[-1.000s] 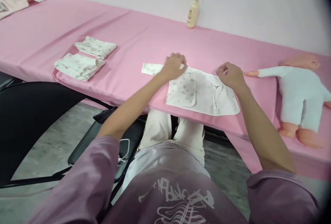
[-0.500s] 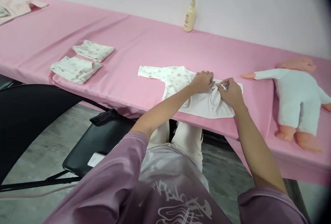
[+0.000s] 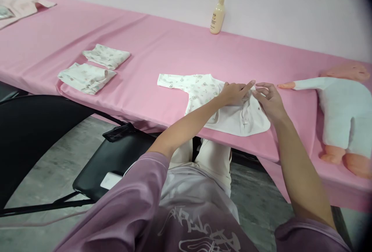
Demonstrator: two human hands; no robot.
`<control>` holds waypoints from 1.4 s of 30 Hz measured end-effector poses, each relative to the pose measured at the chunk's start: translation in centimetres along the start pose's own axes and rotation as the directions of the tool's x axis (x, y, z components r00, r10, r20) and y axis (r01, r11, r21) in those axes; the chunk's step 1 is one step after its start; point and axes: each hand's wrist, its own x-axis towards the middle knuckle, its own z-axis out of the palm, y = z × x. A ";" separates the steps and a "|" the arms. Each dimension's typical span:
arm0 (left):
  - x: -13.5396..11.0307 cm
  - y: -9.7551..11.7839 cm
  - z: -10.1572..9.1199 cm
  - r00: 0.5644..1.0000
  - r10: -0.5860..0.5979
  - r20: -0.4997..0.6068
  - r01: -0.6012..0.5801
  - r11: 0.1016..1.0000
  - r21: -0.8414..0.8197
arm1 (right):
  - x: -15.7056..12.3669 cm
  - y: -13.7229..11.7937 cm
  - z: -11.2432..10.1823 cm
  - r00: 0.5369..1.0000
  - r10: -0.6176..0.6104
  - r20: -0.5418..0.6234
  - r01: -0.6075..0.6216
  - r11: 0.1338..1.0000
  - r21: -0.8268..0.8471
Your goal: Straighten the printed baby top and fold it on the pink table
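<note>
A small white printed baby shirt (image 3: 203, 95) lies flat on the pink table cover (image 3: 162, 54), one sleeve stretched out to the left. My left hand (image 3: 236, 92) rests on the shirt's upper middle, fingers extended flat and pointing right. My right hand (image 3: 269, 99) lies just to its right on the shirt's right side, fingers spread and loosely curved. The fingertips of both hands nearly meet over the garment's front. Neither hand lifts the cloth.
Two folded white garments (image 3: 87, 76) (image 3: 106, 55) lie at the left. A cream pump bottle (image 3: 217, 15) stands by the wall. A doll in pale blue (image 3: 340, 106) lies at the right. A black chair (image 3: 116, 159) stands under the table edge.
My left hand moved right from the sleeve to the shirt's middle, leaving the sleeve spread out to the left. Both hands then went from pinching the cloth to lying open on it.
</note>
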 end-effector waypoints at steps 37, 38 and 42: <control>-0.2 -2.3 -6.0 0.966 -0.231 -0.114 0.249 0.951 0.182 | -11.8 -8.3 8.2 0.961 -0.111 0.253 0.205 0.901 -0.382; -0.5 -2.4 -6.1 0.967 -0.230 -0.113 0.248 0.951 0.185 | -11.9 -8.1 8.5 0.959 -0.132 0.252 0.224 0.898 -0.379; -1.3 -2.7 -6.2 0.964 -0.237 -0.118 0.254 0.954 0.161 | -12.4 -7.6 9.3 0.943 -0.235 0.234 0.311 0.872 -0.377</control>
